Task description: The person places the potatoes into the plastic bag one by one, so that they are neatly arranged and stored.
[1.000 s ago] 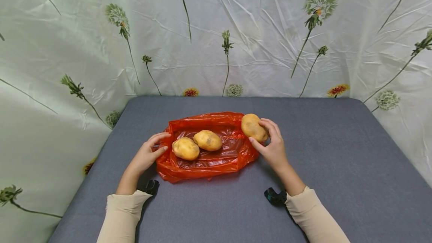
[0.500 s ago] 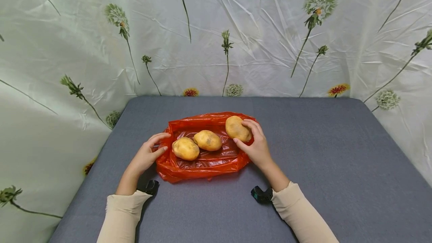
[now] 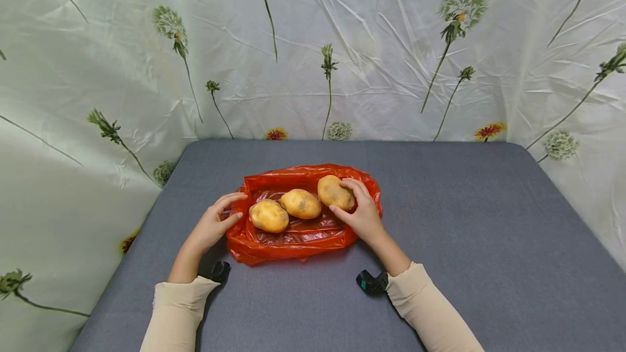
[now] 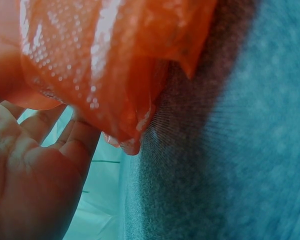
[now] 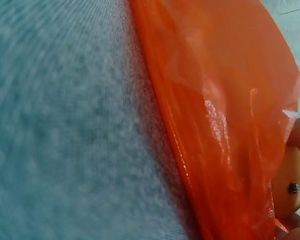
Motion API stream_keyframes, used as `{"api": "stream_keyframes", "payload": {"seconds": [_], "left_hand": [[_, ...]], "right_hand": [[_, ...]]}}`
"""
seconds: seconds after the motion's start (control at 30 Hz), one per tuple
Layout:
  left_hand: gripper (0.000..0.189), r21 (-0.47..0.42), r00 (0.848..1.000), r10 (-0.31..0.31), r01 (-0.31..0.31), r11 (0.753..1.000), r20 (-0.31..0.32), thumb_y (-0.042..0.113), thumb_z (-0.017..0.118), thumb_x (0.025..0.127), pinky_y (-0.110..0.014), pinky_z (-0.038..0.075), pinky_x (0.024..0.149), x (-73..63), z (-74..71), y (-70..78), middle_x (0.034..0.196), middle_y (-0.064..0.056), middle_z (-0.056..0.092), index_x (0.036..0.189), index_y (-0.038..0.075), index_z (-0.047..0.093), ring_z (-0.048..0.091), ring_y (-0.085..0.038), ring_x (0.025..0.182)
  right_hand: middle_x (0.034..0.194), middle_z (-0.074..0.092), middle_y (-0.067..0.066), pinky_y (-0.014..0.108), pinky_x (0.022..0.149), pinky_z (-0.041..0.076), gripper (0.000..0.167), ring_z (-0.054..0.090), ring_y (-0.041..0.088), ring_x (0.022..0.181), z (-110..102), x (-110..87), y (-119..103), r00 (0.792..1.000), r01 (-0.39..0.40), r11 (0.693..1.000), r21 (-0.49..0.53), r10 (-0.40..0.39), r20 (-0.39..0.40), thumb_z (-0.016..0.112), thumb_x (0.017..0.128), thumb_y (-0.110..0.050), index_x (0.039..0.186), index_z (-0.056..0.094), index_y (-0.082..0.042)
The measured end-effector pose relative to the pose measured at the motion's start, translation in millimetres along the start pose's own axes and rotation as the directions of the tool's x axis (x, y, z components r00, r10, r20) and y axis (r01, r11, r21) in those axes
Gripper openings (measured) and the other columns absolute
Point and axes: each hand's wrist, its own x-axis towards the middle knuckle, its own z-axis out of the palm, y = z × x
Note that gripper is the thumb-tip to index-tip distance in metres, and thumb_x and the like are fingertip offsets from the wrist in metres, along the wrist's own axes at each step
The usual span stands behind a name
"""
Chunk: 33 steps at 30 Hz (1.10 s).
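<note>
A red plastic bag (image 3: 303, 249) lies spread with its mouth up, its rim folded outward. Two potatoes (image 3: 269, 215) rest inside it at the left and middle. My right hand (image 3: 365, 217) holds a third potato (image 3: 335, 192) between thumb and fingers, inside the bag's right end, right beside the middle one. In the right wrist view, the bag's red wall covers part of this potato (image 5: 291, 185). My left hand (image 3: 209, 228) grips the bag's left edge, fingers and thumb over the rim. The left wrist view has its fingers (image 4: 80, 142) behind the red plastic.
The bag is on a grey cloth-covered table (image 3: 489, 243). A pale curtain (image 3: 391, 31) printed with dandelions hangs behind the table and along its sides. Each wrist wears a black camera mount (image 3: 373, 282) close to the tabletop.
My right hand has carried the third potato leftward and down, from over the bag's right rim into the bag beside the others. The left hand has stayed at the left edge.
</note>
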Motion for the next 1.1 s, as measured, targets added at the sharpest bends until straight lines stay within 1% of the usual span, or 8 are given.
{"api": "stream_keyframes", "payload": {"seconds": [0.27,0.4,0.53,0.63,0.8,1.03,1.1], "left_hand": [[0.037,0.009,1.0,0.006,-0.006,1.0,-0.001,-0.009,0.054,0.084,-0.027,0.039,0.082,-0.1,-0.1,-0.3,0.127,-0.028,0.04,0.12,-0.011,0.047,0.033,-0.038,0.119],[0.037,0.007,1.0,0.009,-0.009,1.0,0.0,-0.009,0.054,0.084,-0.028,0.039,0.082,-0.1,-0.1,-0.8,0.127,-0.028,0.04,0.12,-0.011,0.047,0.033,-0.038,0.119],[0.036,0.006,1.0,0.01,-0.01,1.0,0.002,-0.009,0.054,0.084,-0.032,0.04,0.083,-0.1,0.0,-1.2,0.126,-0.028,0.041,0.119,-0.012,0.048,0.033,-0.038,0.119],[0.036,0.002,1.0,0.008,-0.008,1.0,0.002,-0.009,0.054,0.084,-0.033,0.04,0.083,-0.1,0.2,-1.0,0.127,-0.027,0.04,0.119,-0.012,0.048,0.033,-0.038,0.119],[0.037,0.004,1.0,0.004,-0.004,1.0,-0.002,-0.009,0.054,0.084,-0.031,0.039,0.083,0.5,0.5,0.0,0.127,-0.027,0.041,0.12,-0.011,0.048,0.033,-0.038,0.119],[0.037,0.007,1.0,0.0,0.0,1.0,-0.002,-0.009,0.054,0.084,-0.036,0.039,0.083,1.3,0.5,1.1,0.126,-0.028,0.041,0.12,-0.012,0.047,0.033,-0.038,0.119],[0.037,0.008,1.0,0.001,-0.001,1.0,-0.002,-0.009,0.054,0.084,-0.036,0.039,0.083,1.6,0.7,1.3,0.126,-0.028,0.041,0.119,-0.012,0.047,0.033,-0.038,0.119]], "right_hand": [[0.12,0.047,0.02,0.045,0.094,0.03,0.057,0.041,0.029,0.113,2.4,-1.9,3.5,0.999,-0.021,0.999,0.039,0.02,0.029,0.079,0.066,-0.007,0.116,0.052,0.002],[0.121,0.047,0.016,0.041,0.095,0.03,0.056,0.041,0.025,0.114,1.9,-2.4,3.5,0.998,-0.042,0.999,0.016,0.041,0.052,0.078,0.068,-0.009,0.117,0.052,-0.001],[0.121,0.047,0.012,0.038,0.095,0.03,0.054,0.041,0.021,0.114,1.0,-3.1,3.9,0.997,-0.051,0.999,0.007,0.051,0.062,0.077,0.07,-0.012,0.117,0.052,-0.004],[0.121,0.047,0.013,0.04,0.095,0.03,0.053,0.041,0.021,0.114,0.9,-3.7,6.0,0.997,-0.05,0.999,0.017,0.049,0.065,0.077,0.071,-0.013,0.117,0.052,-0.004],[0.121,0.047,0.012,0.041,0.095,0.03,0.054,0.041,0.022,0.114,-0.1,-3.1,7.8,0.996,-0.053,0.998,0.022,0.052,0.067,0.077,0.071,-0.013,0.118,0.052,-0.004],[0.12,0.046,0.009,0.038,0.094,0.031,0.054,0.041,0.02,0.112,-1.5,-2.1,7.0,0.993,-0.089,0.996,-0.004,0.089,0.083,0.076,0.071,-0.011,0.118,0.051,-0.004],[0.12,0.046,0.01,0.038,0.094,0.031,0.053,0.041,0.02,0.112,-1.9,-1.9,6.5,0.992,-0.096,0.995,-0.007,0.096,0.086,0.076,0.071,-0.011,0.117,0.051,-0.004]]}}
